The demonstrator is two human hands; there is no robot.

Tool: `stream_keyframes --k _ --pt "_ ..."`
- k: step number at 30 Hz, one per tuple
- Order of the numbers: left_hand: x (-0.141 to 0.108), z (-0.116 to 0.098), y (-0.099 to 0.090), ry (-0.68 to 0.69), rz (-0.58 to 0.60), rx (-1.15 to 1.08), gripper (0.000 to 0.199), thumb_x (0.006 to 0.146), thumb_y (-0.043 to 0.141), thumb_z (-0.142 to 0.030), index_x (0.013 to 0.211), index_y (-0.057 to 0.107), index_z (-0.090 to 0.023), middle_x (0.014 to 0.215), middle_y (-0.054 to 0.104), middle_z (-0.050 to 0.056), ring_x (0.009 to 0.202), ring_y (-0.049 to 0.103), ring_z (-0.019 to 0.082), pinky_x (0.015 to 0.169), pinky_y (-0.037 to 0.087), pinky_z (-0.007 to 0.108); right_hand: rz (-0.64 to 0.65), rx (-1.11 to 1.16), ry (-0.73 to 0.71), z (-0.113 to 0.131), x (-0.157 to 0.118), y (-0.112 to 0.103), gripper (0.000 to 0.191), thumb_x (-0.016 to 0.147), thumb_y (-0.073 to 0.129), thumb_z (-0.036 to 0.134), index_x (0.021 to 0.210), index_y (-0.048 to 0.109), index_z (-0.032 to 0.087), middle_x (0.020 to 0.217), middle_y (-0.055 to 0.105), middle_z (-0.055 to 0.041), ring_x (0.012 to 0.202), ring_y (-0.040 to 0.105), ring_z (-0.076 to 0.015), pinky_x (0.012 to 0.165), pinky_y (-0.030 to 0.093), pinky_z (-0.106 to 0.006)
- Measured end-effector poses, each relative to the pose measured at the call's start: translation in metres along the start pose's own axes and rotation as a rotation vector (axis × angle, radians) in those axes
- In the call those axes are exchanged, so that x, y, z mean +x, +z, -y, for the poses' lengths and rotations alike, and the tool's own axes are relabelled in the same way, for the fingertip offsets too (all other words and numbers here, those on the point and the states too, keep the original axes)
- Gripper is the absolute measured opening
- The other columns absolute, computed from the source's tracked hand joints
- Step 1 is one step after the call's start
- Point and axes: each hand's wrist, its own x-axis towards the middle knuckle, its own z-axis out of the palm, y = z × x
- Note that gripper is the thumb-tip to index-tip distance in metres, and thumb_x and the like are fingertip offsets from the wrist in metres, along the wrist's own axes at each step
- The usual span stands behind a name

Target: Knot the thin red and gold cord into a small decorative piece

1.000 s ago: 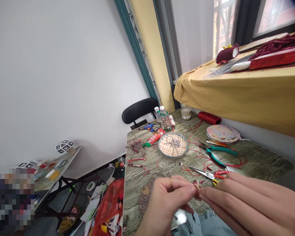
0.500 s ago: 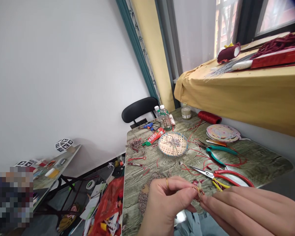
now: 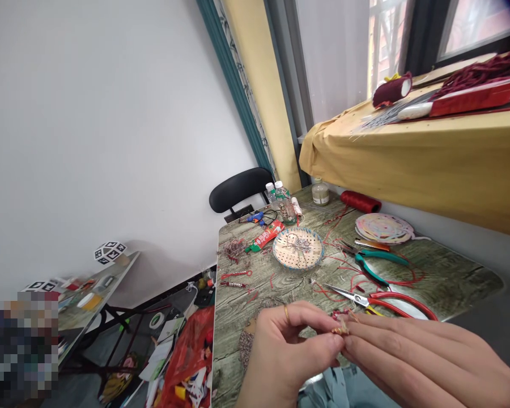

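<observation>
Left hand [image 3: 287, 354] pinching a small beaded piece [image 3: 340, 328] between thumb and index fingertips. Right hand [image 3: 425, 357]: fingers straight and pressed together, tips right up against the same piece. Thumb hidden, so can't tell if it's gripping or just steadying.

Changed over the last second: right hand dropped off the scissors [image 3: 357, 299], so the red handles now show; a second ago it covered most of them. Piece looks rolled round too: more crosswise, pale and gold bits facing up. Too small to read detail.

Meaning, my read: a regrip or turn mid-work. Piece is up in the fingertips above the near edge of the surface [image 3: 454, 277], not set down.

Scissors lie just beyond the right hand, nobody holding them. Green-handled pliers [image 3: 385, 256] behind those, also lying loose. Woven tray [image 3: 285, 259] further back, same spot as before.
</observation>
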Motion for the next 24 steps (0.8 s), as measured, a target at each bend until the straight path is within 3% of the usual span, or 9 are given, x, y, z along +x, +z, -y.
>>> stream_keyframes --k 6,9,11,13,15,17,20,24 --pt "0.003 0.003 0.001 0.161 -0.054 0.114 0.013 0.063 0.075 -0.008 0.057 0.076 -0.019 0.062 0.065 0.000 0.061 0.055 0.012 0.058 0.045 0.023 -0.025 0.149 0.014 -0.003 0.016 -0.004 0.032 0.102 0.034 0.011 0.112 0.064 0.014 0.102 0.081 -0.0098 0.096 0.076 -0.0209 0.079 0.063 -0.029" --pt "0.002 0.000 0.005 0.205 -0.093 0.136 0.014 0.061 0.074 -0.007 0.057 0.076 -0.020 0.062 0.065 0.000 0.062 0.057 0.013 0.058 0.044 0.022 -0.035 0.213 0.071 -0.002 0.017 -0.007 0.019 0.098 0.050 0.017 0.111 0.064 0.020 0.095 0.081 -0.0068 0.081 0.077 -0.0213 0.065 0.061 -0.028" --pt "0.000 -0.003 0.008 0.135 -0.147 0.114 0.013 0.060 0.074 -0.007 0.057 0.075 -0.019 0.057 0.067 -0.001 0.055 0.056 0.010 0.053 0.044 0.021 -0.114 0.266 0.268 -0.004 0.017 -0.010 0.015 0.095 0.057 0.026 0.108 0.066 0.027 0.084 0.080 -0.0025 0.068 0.075 -0.0206 0.060 0.058 -0.028" --pt "-0.002 -0.006 0.011 0.056 -0.197 0.088 0.012 0.059 0.076 -0.007 0.057 0.076 -0.019 0.053 0.068 -0.002 0.049 0.055 0.008 0.050 0.045 0.019 -0.160 0.372 0.582 -0.007 0.021 -0.012 0.017 0.096 0.055 0.037 0.095 0.070 0.030 0.067 0.075 0.0003 0.055 0.069 -0.0184 0.054 0.055 -0.027" --pt "-0.003 -0.008 0.014 0.025 -0.224 0.071 0.013 0.058 0.076 -0.006 0.056 0.076 -0.019 0.050 0.069 -0.003 0.046 0.056 0.007 0.049 0.047 0.018 -0.094 0.579 0.868 -0.011 0.029 -0.013 0.029 0.095 0.055 0.043 0.078 0.072 0.027 0.057 0.067 0.0009 0.046 0.060 -0.0153 0.045 0.049 -0.024" --pt "-0.003 -0.008 0.015 0.022 -0.224 0.065 0.014 0.057 0.077 -0.006 0.055 0.077 -0.019 0.051 0.070 -0.003 0.045 0.056 0.007 0.049 0.048 0.018 0.044 0.845 1.043 -0.015 0.037 -0.013 0.032 0.088 0.063 0.049 0.072 0.073 0.024 0.057 0.064 0.0010 0.044 0.053 -0.0126 0.039 0.042 -0.022" --pt "-0.002 -0.005 0.015 0.050 -0.219 0.093 0.015 0.057 0.077 -0.007 0.055 0.078 -0.022 0.054 0.074 -0.003 0.046 0.059 0.008 0.050 0.050 0.019 0.212 1.194 1.168 -0.016 0.044 -0.010 0.025 0.078 0.075 0.047 0.077 0.077 0.022 0.059 0.062 0.0029 0.045 0.042 -0.0073 0.039 0.035 -0.016" --pt "-0.002 0.000 0.011 0.149 -0.214 0.195 0.018 0.060 0.078 -0.008 0.057 0.079 -0.025 0.057 0.076 -0.001 0.051 0.064 0.012 0.053 0.052 0.021 0.300 1.433 1.168 -0.015 0.044 -0.004 0.020 0.072 0.084 0.039 0.076 0.078 0.020 0.060 0.062 0.0038 0.047 0.037 -0.0045 0.041 0.030 -0.014"
